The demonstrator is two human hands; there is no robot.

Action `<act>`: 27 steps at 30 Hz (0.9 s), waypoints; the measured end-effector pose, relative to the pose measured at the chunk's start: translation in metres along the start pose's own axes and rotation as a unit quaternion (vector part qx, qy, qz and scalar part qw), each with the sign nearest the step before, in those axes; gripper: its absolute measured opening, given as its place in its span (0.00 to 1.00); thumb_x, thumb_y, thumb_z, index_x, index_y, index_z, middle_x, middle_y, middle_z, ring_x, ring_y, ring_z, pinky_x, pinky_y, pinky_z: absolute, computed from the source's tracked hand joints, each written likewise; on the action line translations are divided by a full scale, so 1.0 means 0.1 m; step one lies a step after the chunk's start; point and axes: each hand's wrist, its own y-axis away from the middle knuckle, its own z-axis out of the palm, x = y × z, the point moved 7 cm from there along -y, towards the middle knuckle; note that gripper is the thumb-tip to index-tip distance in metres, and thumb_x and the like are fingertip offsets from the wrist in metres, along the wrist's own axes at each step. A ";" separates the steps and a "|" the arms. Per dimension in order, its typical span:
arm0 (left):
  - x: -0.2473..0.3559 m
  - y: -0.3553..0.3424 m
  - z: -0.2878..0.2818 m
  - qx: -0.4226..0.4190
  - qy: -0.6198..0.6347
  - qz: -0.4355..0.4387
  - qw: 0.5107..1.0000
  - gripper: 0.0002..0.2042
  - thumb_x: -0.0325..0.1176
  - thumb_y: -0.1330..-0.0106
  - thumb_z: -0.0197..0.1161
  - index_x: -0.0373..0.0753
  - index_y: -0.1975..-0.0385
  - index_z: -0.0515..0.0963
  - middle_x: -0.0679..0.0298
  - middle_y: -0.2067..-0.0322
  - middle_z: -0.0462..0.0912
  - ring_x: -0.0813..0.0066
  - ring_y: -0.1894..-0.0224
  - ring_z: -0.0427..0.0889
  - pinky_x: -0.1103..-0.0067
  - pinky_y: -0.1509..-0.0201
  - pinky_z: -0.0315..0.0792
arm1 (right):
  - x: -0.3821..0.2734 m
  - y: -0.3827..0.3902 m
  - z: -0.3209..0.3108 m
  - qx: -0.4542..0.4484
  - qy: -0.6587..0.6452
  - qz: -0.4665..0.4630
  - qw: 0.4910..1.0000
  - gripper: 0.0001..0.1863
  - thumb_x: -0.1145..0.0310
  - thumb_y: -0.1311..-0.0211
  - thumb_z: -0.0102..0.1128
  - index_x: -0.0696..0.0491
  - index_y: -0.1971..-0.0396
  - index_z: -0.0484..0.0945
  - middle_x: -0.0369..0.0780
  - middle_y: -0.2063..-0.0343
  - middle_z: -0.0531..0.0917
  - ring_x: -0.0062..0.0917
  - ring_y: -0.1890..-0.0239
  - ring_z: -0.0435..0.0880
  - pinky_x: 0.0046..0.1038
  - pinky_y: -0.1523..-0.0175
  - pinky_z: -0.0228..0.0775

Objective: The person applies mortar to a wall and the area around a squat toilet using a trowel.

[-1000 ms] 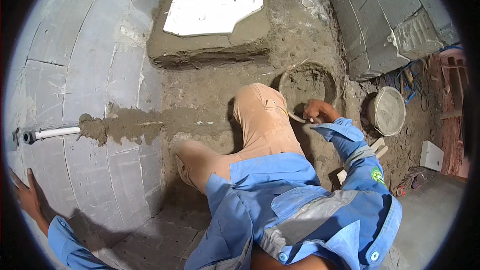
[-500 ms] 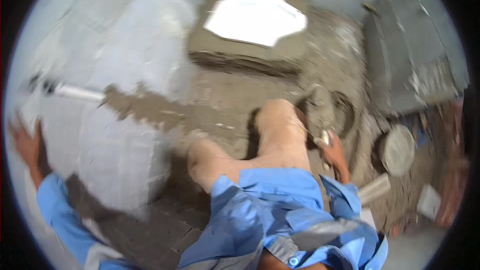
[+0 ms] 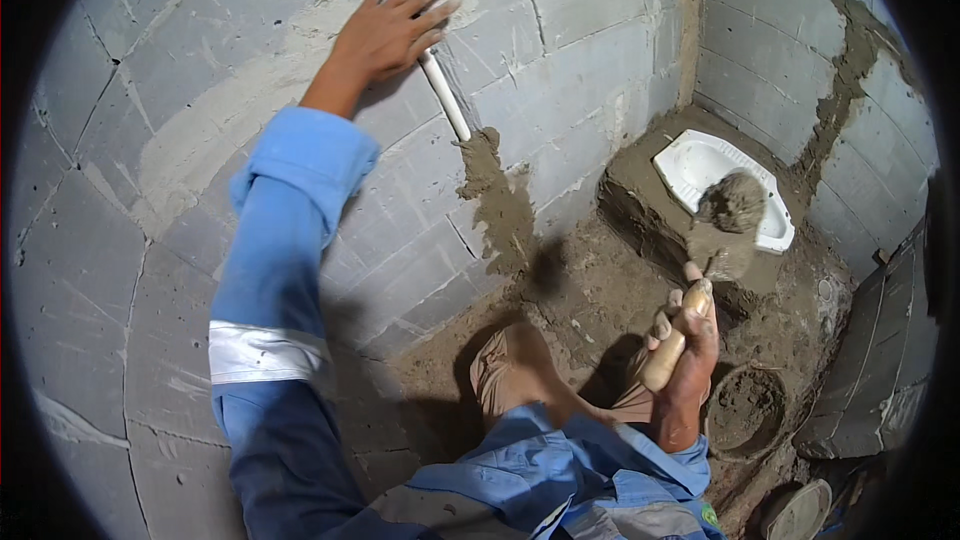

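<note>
My left hand (image 3: 385, 35) lies with fingers spread against the grey block wall (image 3: 400, 200), over the top end of a white pipe (image 3: 445, 95) set in a groove. Below the pipe, wet mortar (image 3: 500, 205) fills the groove down toward the floor. In my right hand (image 3: 697, 365) is a trowel (image 3: 665, 352), its pale handle wrapped by my fingers. The trowel's blade points away from me and carries a lump of mortar (image 3: 735, 202), which hides part of the white squat toilet pan (image 3: 685, 152) behind it.
The pan sits in a raised mortar-covered step (image 3: 630, 190) in the far corner. A round tub (image 3: 716, 443) of mortar stands on the floor right of my right hand. A mortar strip (image 3: 838, 100) runs down the right wall. A grey slab (image 3: 865, 360) leans at the right.
My view has turned left toward the wall. My left hand has moved up to the pipe's top, and my right hand has raised the trowel, now loaded with mortar.
</note>
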 end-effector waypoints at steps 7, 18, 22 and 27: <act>0.01 -0.16 0.30 0.092 -0.015 0.007 0.996 0.19 0.43 0.28 0.47 0.46 0.41 0.71 0.72 0.37 0.69 0.76 0.31 0.59 0.64 0.25 0.46 | 1.18 -0.34 0.77 0.106 0.150 -0.215 0.959 0.25 0.72 0.36 0.58 0.51 0.41 0.60 0.37 0.71 0.74 0.20 0.76 0.75 0.24 0.72 0.74; 0.01 -0.17 0.30 0.080 -0.026 -0.001 0.996 0.18 0.40 0.29 0.48 0.45 0.42 0.71 0.71 0.37 0.68 0.74 0.32 0.61 0.65 0.25 0.48 | 2.77 0.63 1.11 -0.251 0.395 -0.057 0.882 0.25 0.63 0.36 0.57 0.62 0.46 0.63 0.51 0.68 0.78 0.38 0.66 0.80 0.39 0.62 0.71; 0.03 -0.21 0.26 0.028 -0.026 -0.010 0.999 0.20 0.39 0.30 0.51 0.45 0.40 0.69 0.70 0.36 0.67 0.74 0.32 0.60 0.65 0.25 0.48 | 2.35 0.19 -0.13 -0.183 0.534 0.059 0.823 0.22 0.60 0.42 0.58 0.60 0.53 0.71 0.57 0.59 0.78 0.52 0.58 0.78 0.45 0.54 0.69; 0.09 -0.23 0.15 0.047 0.068 0.001 0.997 0.18 0.35 0.33 0.50 0.32 0.47 0.73 0.56 0.39 0.70 0.59 0.33 0.63 0.57 0.28 0.50 | 1.60 -0.15 -1.06 -0.102 0.584 0.147 0.792 0.15 0.61 0.38 0.57 0.59 0.65 0.72 0.53 0.73 0.78 0.48 0.69 0.78 0.41 0.64 0.69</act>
